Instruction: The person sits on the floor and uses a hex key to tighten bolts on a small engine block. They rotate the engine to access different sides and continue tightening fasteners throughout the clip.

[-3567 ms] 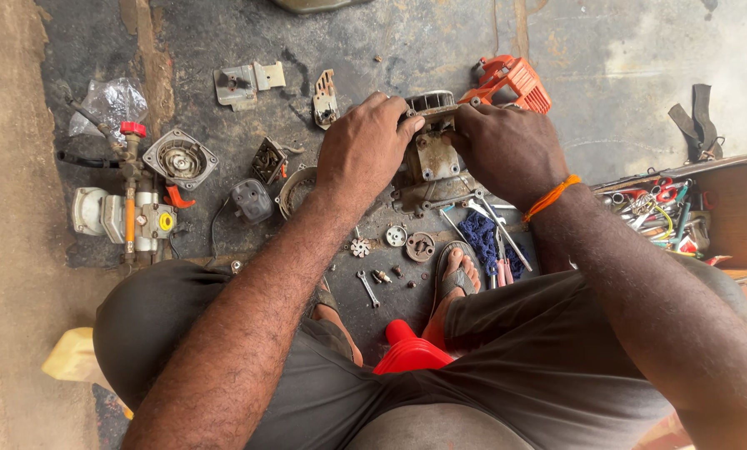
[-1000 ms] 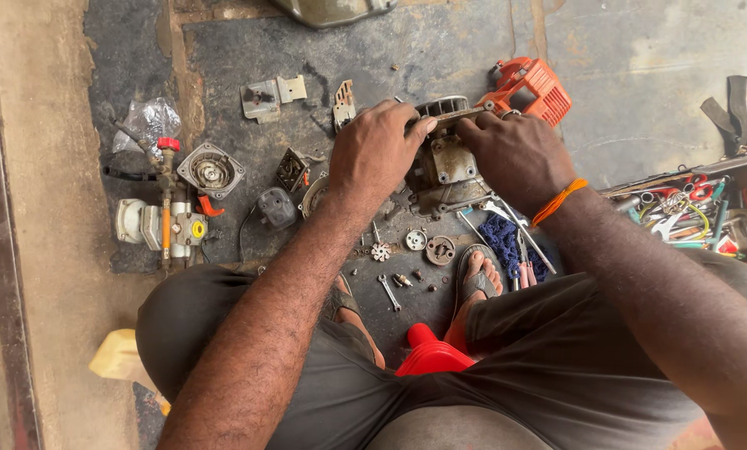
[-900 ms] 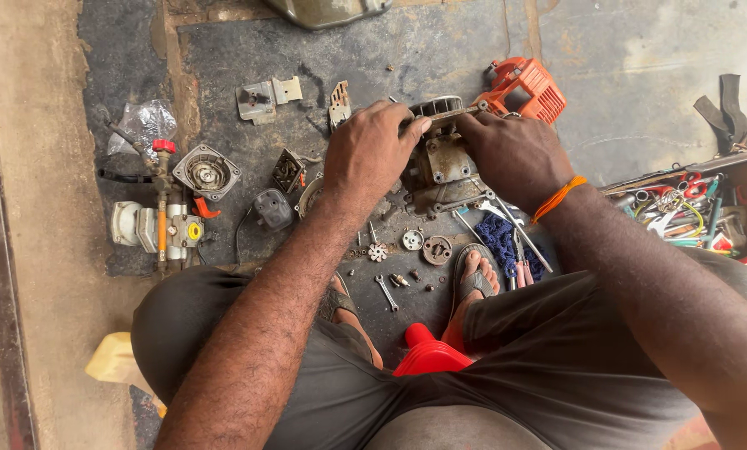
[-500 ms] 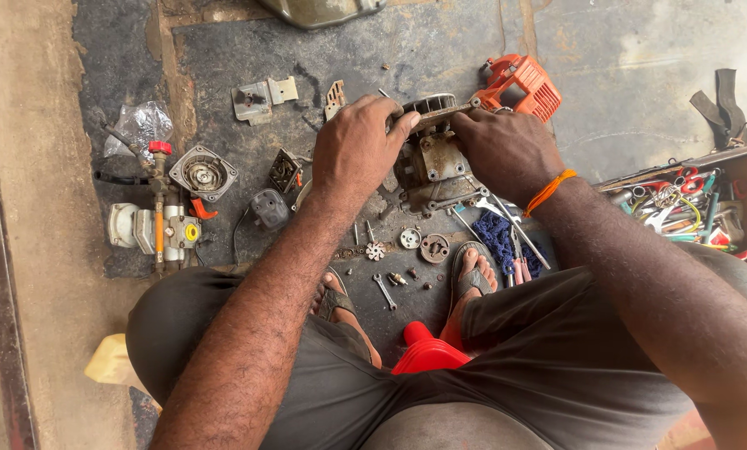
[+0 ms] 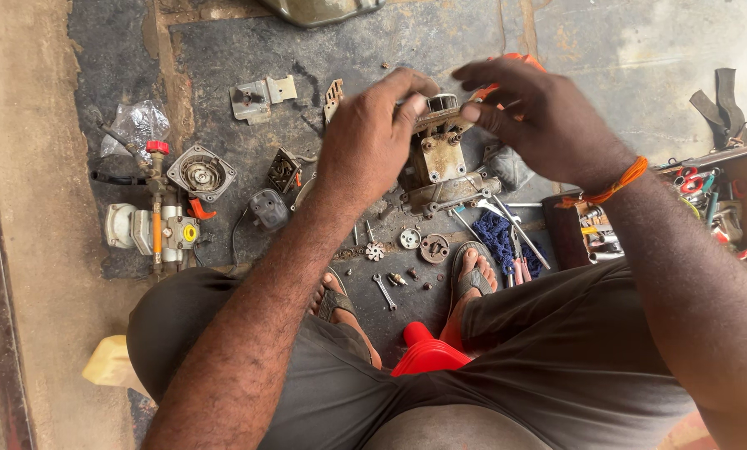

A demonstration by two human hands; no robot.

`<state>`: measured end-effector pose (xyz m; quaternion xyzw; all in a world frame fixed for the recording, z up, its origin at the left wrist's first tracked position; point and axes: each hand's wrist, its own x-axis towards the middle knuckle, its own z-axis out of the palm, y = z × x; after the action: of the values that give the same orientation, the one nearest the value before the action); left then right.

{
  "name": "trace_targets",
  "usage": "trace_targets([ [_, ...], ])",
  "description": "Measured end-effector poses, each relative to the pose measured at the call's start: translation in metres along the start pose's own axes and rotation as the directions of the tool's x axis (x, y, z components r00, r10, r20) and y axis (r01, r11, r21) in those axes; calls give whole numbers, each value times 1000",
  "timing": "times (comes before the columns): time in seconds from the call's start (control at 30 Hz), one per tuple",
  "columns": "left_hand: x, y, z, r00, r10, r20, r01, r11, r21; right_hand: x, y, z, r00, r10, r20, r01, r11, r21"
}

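Note:
A grimy metal engine block [image 5: 438, 169] stands on the dark floor mat between my feet. My left hand [image 5: 372, 143] grips its top left edge, fingers curled over the upper rim. Just right of the block's top hovers my right hand [image 5: 542, 115], slightly blurred; its fingers are spread and its thumb tip is close to the upper part. An orange band sits on that wrist. An orange plastic casing [image 5: 517, 59] peeks out behind the right hand's fingers.
Small gears [image 5: 433, 247], bolts and a little wrench [image 5: 383, 292] lie before my sandalled feet. At left are a pump assembly [image 5: 158, 227], a round cover [image 5: 200, 173] and a plastic bag [image 5: 136, 125]. A blue cloth [image 5: 501, 237] and a tool box [image 5: 715, 193] are at right.
My right hand has let go of the engine block and lifted, with its fingers spread. The left hand keeps its hold on the block's top.

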<state>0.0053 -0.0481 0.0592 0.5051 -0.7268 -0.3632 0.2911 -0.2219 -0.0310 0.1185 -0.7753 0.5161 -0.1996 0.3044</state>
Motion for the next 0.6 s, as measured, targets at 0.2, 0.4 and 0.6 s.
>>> trace_targets([
  [0.2, -5, 9, 9, 988, 157, -12, -157, 974, -165, 0, 16, 12, 989, 63, 135, -102, 945, 310],
  [0.4, 4, -10, 26, 991, -52, -124, 60, 996, 64, -8, 39, 9, 973, 191, 133, -203, 975, 85],
  [0.6, 6, -37, 31, 997, -12, -72, 22, 989, 149, -12, 58, 6, 983, 183, -6, -173, 921, -350],
])
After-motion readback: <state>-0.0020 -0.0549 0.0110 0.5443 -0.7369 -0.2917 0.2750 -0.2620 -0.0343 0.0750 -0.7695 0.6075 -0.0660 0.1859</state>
